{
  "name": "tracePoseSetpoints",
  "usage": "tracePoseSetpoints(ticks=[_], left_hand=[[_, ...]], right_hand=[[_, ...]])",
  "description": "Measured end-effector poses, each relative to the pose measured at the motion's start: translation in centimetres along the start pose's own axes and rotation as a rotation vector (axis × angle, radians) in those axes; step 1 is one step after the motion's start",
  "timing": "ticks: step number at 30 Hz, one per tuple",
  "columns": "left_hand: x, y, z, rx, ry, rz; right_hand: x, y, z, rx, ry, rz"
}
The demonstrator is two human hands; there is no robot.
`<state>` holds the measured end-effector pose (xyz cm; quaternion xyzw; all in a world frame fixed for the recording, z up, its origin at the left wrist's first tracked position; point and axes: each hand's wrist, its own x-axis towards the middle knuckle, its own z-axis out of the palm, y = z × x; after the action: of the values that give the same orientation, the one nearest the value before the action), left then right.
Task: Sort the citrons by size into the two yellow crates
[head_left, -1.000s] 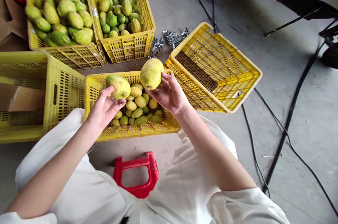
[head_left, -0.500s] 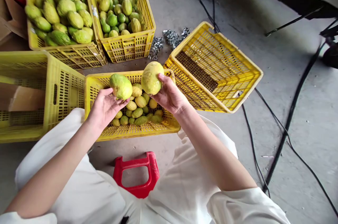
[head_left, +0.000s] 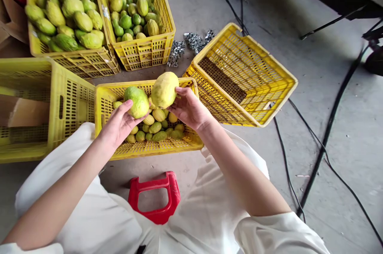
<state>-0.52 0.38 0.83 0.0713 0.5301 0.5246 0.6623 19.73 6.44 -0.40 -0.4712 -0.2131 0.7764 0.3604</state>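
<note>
My left hand [head_left: 121,124] holds a rounded green-yellow fruit [head_left: 137,102], thumb on its near side and fingers beneath. In my right hand [head_left: 191,108] is a larger, pale yellow oval fruit [head_left: 164,90], gripped at its right side. The two fruits are side by side, close together, above a yellow plastic crate [head_left: 103,104]. Smaller yellow-green fruits [head_left: 155,127] lie in the bottom of that crate, partly hidden by my hands. I cannot tell the exact kind of fruit.
Two yellow crates at the back hold larger yellow-green fruits [head_left: 73,6] and mixed green fruits [head_left: 136,18]. A tilted crate [head_left: 254,74] stands right; another crate [head_left: 72,102] with cardboard stands left. A red stool [head_left: 161,216] is between my legs. Black cables [head_left: 326,130] cross the floor.
The pale yellow fruit has shifted left and turned in my right hand, closer to the other fruit. The green-yellow fruit has turned slightly in my left hand, whose thumb is now across it.
</note>
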Motion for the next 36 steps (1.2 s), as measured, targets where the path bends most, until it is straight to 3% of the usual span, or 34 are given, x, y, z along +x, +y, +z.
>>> tracePoseSetpoints(ticks=[5, 10, 18, 26, 30, 36], left_hand=[[0.5, -0.3, -0.4, 0.022, 0.065, -0.021], [0.5, -0.3, -0.7, 0.036, 0.048, 0.003], [0.8, -0.4, -0.3, 0.04, 0.083, -0.02], [1.8, -1.0, -1.1, 0.024, 0.067, -0.113], [1.8, -1.1, -1.1, 0.045, 0.095, -0.096], [1.6, -0.8, -1.4, 0.053, 0.013, -0.038]], right_hand=[[0.1, 0.1, 0.0, 0.013, -0.005, 0.017], [-0.1, -0.3, 0.1, 0.03, -0.041, 0.042], [-0.3, -0.1, -0.2, -0.074, -0.019, 0.035], [0.3, 0.3, -0.5, -0.011, 0.024, 0.075], [0.5, 0.3, -0.7, -0.029, 0.04, 0.076], [0.2, 0.0, -0.8, -0.035, 0.002, 0.074]])
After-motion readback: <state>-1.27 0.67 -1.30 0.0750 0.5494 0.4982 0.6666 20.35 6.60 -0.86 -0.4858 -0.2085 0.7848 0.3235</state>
